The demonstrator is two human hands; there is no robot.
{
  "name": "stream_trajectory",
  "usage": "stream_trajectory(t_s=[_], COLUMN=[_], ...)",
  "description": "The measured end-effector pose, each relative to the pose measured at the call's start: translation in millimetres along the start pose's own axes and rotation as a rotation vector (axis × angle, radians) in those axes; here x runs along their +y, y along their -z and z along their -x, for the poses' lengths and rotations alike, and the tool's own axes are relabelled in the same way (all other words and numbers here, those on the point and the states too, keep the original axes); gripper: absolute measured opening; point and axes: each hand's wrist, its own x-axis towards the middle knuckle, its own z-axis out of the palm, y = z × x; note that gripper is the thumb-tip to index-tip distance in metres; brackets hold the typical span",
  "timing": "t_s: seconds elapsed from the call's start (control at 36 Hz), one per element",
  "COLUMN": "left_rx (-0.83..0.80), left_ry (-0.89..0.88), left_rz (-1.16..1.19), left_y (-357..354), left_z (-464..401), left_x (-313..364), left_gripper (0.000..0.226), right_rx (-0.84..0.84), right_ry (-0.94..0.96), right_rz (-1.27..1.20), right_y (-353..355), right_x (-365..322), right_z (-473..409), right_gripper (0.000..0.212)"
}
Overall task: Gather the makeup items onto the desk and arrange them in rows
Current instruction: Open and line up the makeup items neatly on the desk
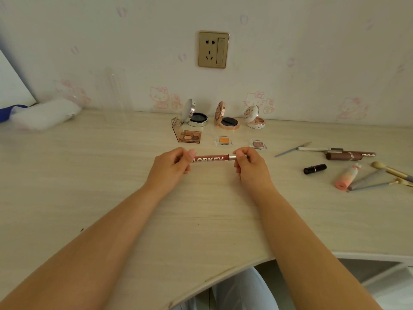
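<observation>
A red-brown lip tube (210, 159) with white lettering lies level between both hands above the desk (89, 175). My left hand (171, 167) pinches its left end and my right hand (249, 166) pinches its silver right end. Behind stand three open compacts in a row: silver (194, 117), rose-gold (226, 120), white patterned (254, 119). In front of them lie an open eyeshadow palette (188, 136), an orange pan (223, 140) and a brown pan (257, 144).
To the right lie a thin stick (292, 149), a white pencil (317, 149), brown tubes (348, 155), a black lipstick (314, 169), a pink sponge tube (347, 176) and several brushes (384, 175). A white bundle (44, 116) sits far left. The desk's front edge curves near my lap.
</observation>
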Motion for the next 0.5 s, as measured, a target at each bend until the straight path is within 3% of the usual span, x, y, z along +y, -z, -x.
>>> stream_trajectory(t_s=[0.08,0.5], left_rx=[-0.027,0.013], left_ry=[0.009,0.013], left_rz=[0.013,-0.05], left_y=[0.4,2.5], left_z=[-1.5,-2.0], left_x=[-1.3,-3.7], left_gripper=[0.013,0.016], right_rx=[0.002,-0.008], right_ry=[-0.005,0.012], right_rz=[-0.003,0.003], right_y=[-0.3,1.6], right_x=[-0.2,2.5], right_z=[-0.6,-1.4], right_gripper=[0.015,0.016])
